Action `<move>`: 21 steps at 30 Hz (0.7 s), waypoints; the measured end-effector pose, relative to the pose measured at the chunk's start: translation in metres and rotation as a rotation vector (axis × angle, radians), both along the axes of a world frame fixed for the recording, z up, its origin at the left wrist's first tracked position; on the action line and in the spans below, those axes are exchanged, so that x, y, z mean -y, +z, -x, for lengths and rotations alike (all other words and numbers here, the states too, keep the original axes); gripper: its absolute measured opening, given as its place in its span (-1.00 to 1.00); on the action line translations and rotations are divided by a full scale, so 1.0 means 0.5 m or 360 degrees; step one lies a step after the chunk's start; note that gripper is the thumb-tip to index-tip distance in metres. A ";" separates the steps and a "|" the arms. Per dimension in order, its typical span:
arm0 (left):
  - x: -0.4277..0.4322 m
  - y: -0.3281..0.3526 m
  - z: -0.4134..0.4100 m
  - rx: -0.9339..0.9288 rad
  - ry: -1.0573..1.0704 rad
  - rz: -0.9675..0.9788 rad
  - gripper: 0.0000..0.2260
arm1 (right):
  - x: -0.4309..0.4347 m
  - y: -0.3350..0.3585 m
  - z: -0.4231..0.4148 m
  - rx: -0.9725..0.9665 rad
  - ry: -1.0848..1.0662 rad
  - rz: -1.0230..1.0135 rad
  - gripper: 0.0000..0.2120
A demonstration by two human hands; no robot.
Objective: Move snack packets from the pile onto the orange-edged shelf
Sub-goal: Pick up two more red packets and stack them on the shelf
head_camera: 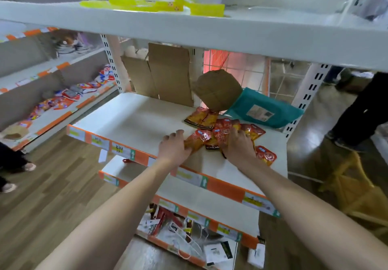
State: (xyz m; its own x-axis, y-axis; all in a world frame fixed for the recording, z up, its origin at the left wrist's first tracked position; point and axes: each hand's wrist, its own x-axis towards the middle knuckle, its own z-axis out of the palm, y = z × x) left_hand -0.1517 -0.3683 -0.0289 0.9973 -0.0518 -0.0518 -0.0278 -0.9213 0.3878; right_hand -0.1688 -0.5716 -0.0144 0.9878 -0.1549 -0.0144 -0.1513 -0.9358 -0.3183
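1. Shop aisle with a wood-pattern floor point(63, 196) and white metal racks; the orange-edged white shelf point(130, 122) crosses the centre, its front edge bearing orange strips and price labels.
2. The pile of red and orange foil snack packets point(254, 133) lies on this shelf's right half, reaching from mid-depth toward the front edge. Two packets lie just behind the pile, and one red packet point(265, 155) lies at its right margin.
3. The left hand point(174, 147) rests palm-down at the pile's left margin, fingers curled, grasping the left end of an orange snack packet point(194, 143) that touches the pile.
4. The right hand point(237, 143) lies palm-down on top of the pile, fingers bent over the red packets. Whether they close round any packet cannot be told.
5. Along the shelf's back edge stand flat brown cardboard sheets point(168, 72). Toward the back right corner a crumpled brown paper parcel point(217, 89) leans against a teal plastic mailer bag point(266, 110).
6. The upper white shelf point(189, 30) carries yellow-green plastic strips point(151, 5).
7. Two lower orange-edged shelves project below; the lowest point(189, 255) holds mixed small goods.
8. At the left, a neighbouring rack point(52, 120) holds coloured packets. At the right, a wooden stool point(352, 190) stands on the floor near another person's dark trouser leg point(361, 112).
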 end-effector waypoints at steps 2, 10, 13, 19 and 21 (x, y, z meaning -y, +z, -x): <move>-0.009 -0.001 -0.022 -0.0101 -0.0054 0.0056 -0.36 | 0.000 -0.001 -0.007 -0.0015 -0.0026 -0.0003 -0.35; -0.021 0.007 -0.049 -0.0319 -0.0288 0.0429 -0.58 | -0.008 -0.012 -0.014 -0.0017 -0.0164 -0.0032 -0.29; -0.028 -0.014 -0.035 -0.0160 -0.0328 0.0688 -0.63 | -0.014 -0.014 -0.019 -0.0024 -0.0239 -0.0011 -0.30; -0.046 -0.009 -0.032 -0.0214 -0.0412 0.1136 -0.73 | -0.036 -0.011 -0.007 0.0133 -0.0274 0.0005 -0.25; -0.057 -0.008 -0.036 -0.0327 -0.0399 0.1295 -0.73 | -0.043 -0.005 0.005 0.0148 -0.0268 -0.0036 -0.49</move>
